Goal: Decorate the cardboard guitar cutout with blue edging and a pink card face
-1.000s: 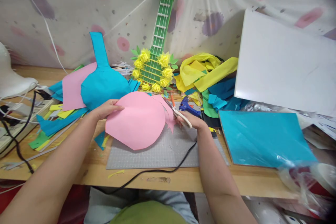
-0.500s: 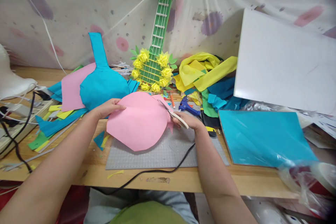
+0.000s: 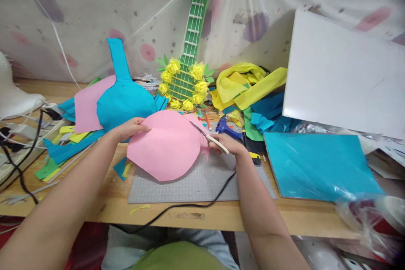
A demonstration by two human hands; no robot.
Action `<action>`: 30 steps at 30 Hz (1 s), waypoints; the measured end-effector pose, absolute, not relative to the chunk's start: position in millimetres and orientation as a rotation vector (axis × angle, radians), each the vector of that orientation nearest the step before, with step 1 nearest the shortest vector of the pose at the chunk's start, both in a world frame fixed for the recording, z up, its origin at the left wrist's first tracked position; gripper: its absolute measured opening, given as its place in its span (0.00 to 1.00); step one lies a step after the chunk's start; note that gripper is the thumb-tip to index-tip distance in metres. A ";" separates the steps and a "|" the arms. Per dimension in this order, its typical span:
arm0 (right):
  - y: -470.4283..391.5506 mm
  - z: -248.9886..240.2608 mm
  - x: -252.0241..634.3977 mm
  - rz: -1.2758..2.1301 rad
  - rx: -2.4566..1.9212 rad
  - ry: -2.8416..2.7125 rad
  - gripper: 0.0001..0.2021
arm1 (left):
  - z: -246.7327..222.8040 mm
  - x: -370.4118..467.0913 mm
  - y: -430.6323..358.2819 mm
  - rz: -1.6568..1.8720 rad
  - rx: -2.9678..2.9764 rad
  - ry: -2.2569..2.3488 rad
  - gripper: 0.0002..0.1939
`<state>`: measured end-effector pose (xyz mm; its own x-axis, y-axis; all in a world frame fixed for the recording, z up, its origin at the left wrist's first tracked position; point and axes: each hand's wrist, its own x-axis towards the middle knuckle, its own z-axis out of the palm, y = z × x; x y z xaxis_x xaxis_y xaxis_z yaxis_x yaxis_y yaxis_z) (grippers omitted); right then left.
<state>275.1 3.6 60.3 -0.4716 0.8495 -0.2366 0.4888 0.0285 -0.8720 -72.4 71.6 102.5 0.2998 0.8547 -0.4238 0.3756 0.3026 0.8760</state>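
My left hand [image 3: 133, 128] pinches the upper left edge of a rounded sheet of pink paper [image 3: 166, 147], thumb on top. The sheet is held over a grey cutting mat [image 3: 158, 196]. In my right hand [image 3: 225, 145] is a pair of scissors [image 3: 217, 142] with pale handles; its blades point up and left, along the sheet's right edge. A partly cut pink strip [image 3: 203, 139] hangs beside the blades. Behind the sheet leans a blue guitar-shaped cutout [image 3: 125, 103]. A finished-looking green paper guitar [image 3: 190, 59] with yellow flowers stands farther back.
A blue glue gun [image 3: 228, 128] and an orange pen [image 3: 208, 120] lie right of the sheet. Yellow paper [image 3: 238, 82] is heaped behind. A blue board [image 3: 319, 166] and white board [image 3: 341, 71] occupy the right. A black cable [image 3: 190, 205] crosses the mat. A power strip [image 3: 28, 152] is at left.
The pink sheet has shifted very slightly left with my left hand. The scissors stay at its right edge, almost unmoved.
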 end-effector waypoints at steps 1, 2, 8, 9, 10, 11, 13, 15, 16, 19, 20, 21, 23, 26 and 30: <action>3.3 60.8 275.2 1.430 -1.358 -1.964 0.21 | 103.6 -72.8 71.6 0.462 1.304 1.291 0.21; 3.2 61.2 275.4 1.435 -1.355 -1.963 0.21 | 104.5 -73.1 71.6 0.451 1.314 1.288 0.21; 4.9 55.9 279.4 1.452 -1.358 -1.937 0.20 | 106.9 -72.1 71.9 0.432 1.326 1.286 0.20; 5.5 54.2 280.3 1.454 -1.360 -1.935 0.20 | 107.1 -71.7 71.9 0.427 1.326 1.287 0.20; 6.1 52.5 281.1 1.456 -1.362 -1.934 0.20 | 107.3 -71.4 71.9 0.420 1.326 1.289 0.20; 6.6 51.1 281.9 1.457 -1.365 -1.932 0.20 | 107.5 -71.1 71.9 0.414 1.328 1.293 0.20; 7.2 49.4 282.8 1.457 -1.370 -1.929 0.20 | 107.6 -70.7 72.0 0.409 1.334 1.301 0.20; 7.2 49.5 283.0 1.455 -1.367 -1.927 0.20 | 107.2 -70.6 72.1 0.409 1.342 1.298 0.21; 7.0 50.2 282.9 1.453 -1.361 -1.927 0.20 | 106.8 -70.7 72.2 0.411 1.344 1.294 0.21; 5.8 54.1 281.8 1.434 -1.332 -1.946 0.20 | 105.5 -71.5 72.8 0.414 1.347 1.284 0.21; 5.4 55.6 281.3 1.422 -1.319 -1.964 0.20 | 105.2 -71.8 72.9 0.416 1.348 1.281 0.22; 5.1 56.9 281.0 1.409 -1.308 -1.985 0.21 | 105.0 -72.0 73.0 0.417 1.350 1.279 0.22; 4.9 58.6 280.3 1.397 -1.289 -2.019 0.22 | 105.0 -71.8 73.0 0.420 1.355 1.277 0.21; 5.4 58.2 279.6 1.413 -1.283 -2.027 0.23 | 105.7 -69.5 72.6 0.416 1.354 1.290 0.21; 6.0 56.3 278.6 1.432 -1.290 -2.020 0.23 | 105.8 -64.2 72.4 0.394 1.361 1.286 0.21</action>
<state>278.6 6.0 56.3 -0.5255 0.8241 -0.2116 0.4728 0.0761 -0.8779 -64.2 72.4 105.8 0.3399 0.8328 -0.4369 0.4445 0.2671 0.8550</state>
